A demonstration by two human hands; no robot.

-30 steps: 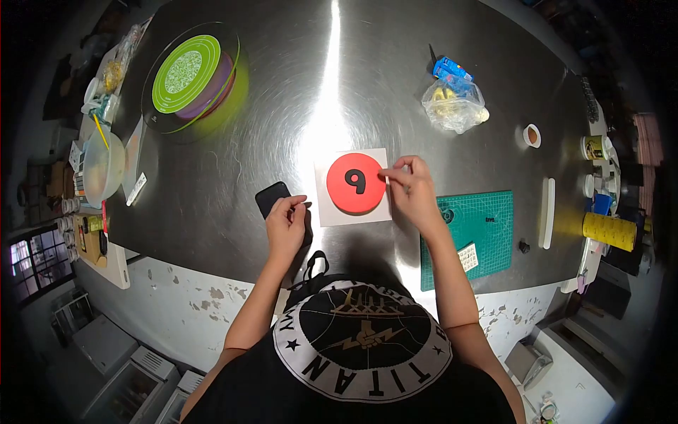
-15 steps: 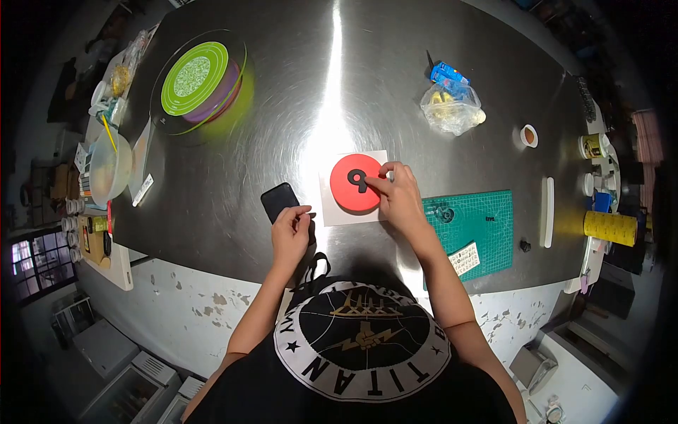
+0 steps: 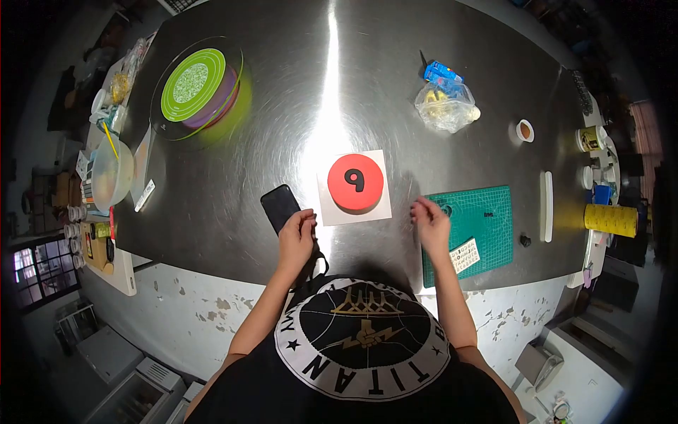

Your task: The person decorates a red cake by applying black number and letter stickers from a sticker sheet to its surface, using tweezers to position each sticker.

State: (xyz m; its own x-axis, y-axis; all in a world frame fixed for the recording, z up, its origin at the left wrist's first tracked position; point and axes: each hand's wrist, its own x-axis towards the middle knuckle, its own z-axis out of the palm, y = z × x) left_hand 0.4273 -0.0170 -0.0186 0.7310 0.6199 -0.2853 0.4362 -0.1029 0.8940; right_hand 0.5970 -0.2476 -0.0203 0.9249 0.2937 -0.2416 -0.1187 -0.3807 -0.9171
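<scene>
The red disc point(image 3: 343, 195), bearing a black 9-shaped piece point(image 3: 354, 180), lies on the pale square board point(image 3: 376, 210) on the bench point(image 3: 212, 240). My right hand point(image 3: 432, 227), released and loosely curled, is at the green mat's point(image 3: 487, 201) left edge; my left hand point(image 3: 297, 239), also released, is at the black phone point(image 3: 278, 205), contact indeterminable.

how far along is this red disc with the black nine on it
The black 9 looks placed on the red disc. Neither the left hand nor the right hand visibly holds anything. Small black pieces lie on the green mat, off the disc, so adding them may be left.
</scene>
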